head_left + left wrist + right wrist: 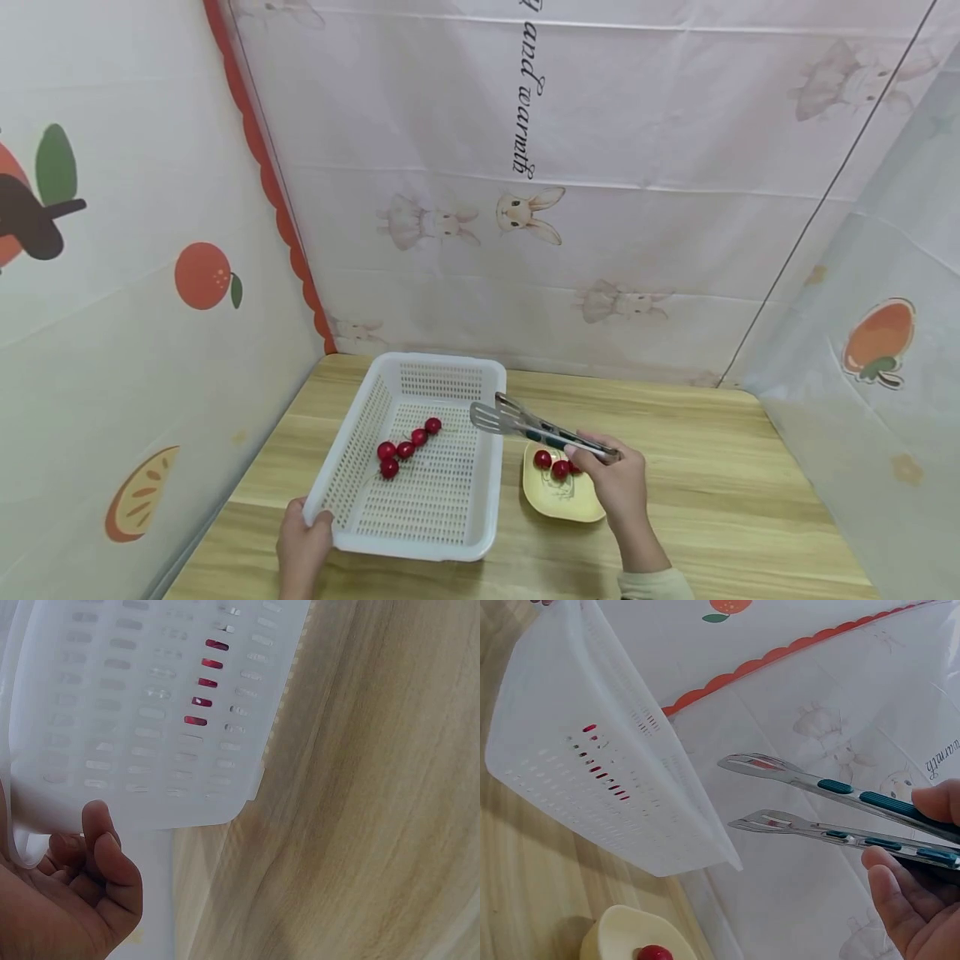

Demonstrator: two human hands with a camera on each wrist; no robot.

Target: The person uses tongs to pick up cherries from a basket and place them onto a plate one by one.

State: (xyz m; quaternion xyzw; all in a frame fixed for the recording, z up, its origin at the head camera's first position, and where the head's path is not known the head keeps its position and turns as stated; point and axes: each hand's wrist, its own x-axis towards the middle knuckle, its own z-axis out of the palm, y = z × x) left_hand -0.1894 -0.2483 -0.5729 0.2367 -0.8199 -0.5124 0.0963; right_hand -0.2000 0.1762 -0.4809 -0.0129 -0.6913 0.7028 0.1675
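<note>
A white plastic basket [487, 500] with slotted walls stands on the table, several cherries [406, 450] lying in a cluster on its floor. At its near left corner my left hand [303, 537] grips the rim, thumb on top; in the left wrist view its fingers [112, 870] curl beneath the rim. My right hand [618, 479] holds metal tongs [802, 776] with teal grips, their tips apart with nothing between them, above the basket's right rim. Below the tongs is a small yellow dish [558, 504] with a few cherries [560, 470], partly hidden by the right hand.
The wooden table [720, 483] extends to the right of the dish. A printed cloth [645, 233] hangs behind the table, and more printed sheets [247, 367] enclose its left and right sides.
</note>
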